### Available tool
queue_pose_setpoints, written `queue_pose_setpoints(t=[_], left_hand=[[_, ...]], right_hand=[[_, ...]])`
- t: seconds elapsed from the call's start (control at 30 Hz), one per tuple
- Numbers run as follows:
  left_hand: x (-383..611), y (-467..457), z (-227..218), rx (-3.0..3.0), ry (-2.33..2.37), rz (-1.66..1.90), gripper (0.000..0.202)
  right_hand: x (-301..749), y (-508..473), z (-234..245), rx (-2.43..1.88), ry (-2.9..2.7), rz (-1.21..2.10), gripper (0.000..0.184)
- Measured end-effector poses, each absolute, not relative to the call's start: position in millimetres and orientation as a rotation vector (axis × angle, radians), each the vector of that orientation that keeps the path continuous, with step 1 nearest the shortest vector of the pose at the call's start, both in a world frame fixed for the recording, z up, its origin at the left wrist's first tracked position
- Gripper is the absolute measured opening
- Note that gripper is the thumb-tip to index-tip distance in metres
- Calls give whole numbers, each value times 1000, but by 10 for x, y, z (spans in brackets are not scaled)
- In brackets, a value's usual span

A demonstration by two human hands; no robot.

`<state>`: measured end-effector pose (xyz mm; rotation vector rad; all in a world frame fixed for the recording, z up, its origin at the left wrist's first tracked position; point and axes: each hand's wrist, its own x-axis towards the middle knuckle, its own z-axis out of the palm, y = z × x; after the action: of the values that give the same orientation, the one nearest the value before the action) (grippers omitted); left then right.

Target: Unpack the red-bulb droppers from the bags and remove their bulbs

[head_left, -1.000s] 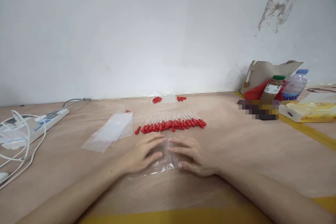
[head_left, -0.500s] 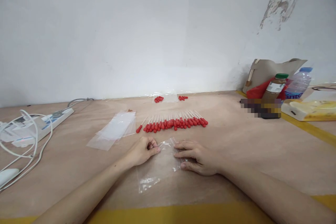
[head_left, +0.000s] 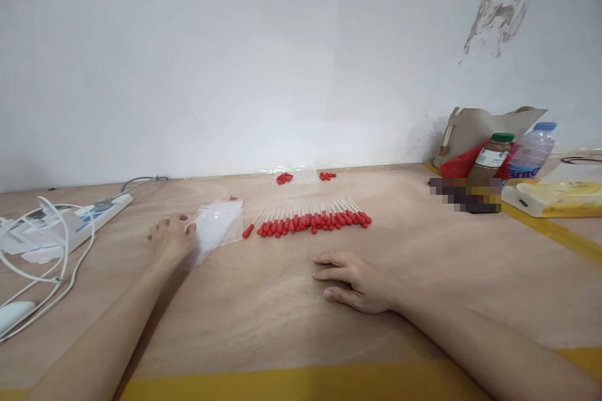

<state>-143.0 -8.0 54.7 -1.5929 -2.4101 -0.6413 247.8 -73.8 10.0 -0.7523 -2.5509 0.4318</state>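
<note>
My left hand (head_left: 170,239) reaches out to the left, fingers curled, its thumb and fingertips gripping the near edge of a stack of clear plastic bags (head_left: 219,225). My right hand (head_left: 353,282) lies flat on the bare wooden table (head_left: 263,313), fingers stretched out, holding nothing. Beyond it a row of several thin sticks with red tips (head_left: 310,220) lies side by side. Two small clusters of red pieces (head_left: 283,178) sit in clear plastic near the wall.
A white power strip (head_left: 70,225) with looped white cables lies at the left. At the right stand a beige bag (head_left: 489,128), a green-capped jar (head_left: 491,160), a water bottle (head_left: 531,150) and a yellow tissue pack (head_left: 557,197). Yellow tape (head_left: 301,385) marks the table's near edge.
The clear bag both hands pressed in front of me is gone from there. My left hand swung out left to the bag stack. My right hand stayed put.
</note>
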Motion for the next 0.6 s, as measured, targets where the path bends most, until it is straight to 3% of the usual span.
queue_pose_setpoints(t=[0.13,0.27,0.5,0.6], left_hand=[[-1177,-48,402,-1991,-2123,-444,39],[-1148,89,260,-2244,-2183,-230,46],[-1404,267,249,-2197,-2196,-161,48],[-1352,211,284,-2106,-1991,-266,44]], right_hand=[[2482,-738,108,-737,-2549,435,37],[2480,-734,104,-743,-2554,436,38],[2481,-716,102,-738,-2550,416,37],[2486,-709,106,-731,-2540,436,37]])
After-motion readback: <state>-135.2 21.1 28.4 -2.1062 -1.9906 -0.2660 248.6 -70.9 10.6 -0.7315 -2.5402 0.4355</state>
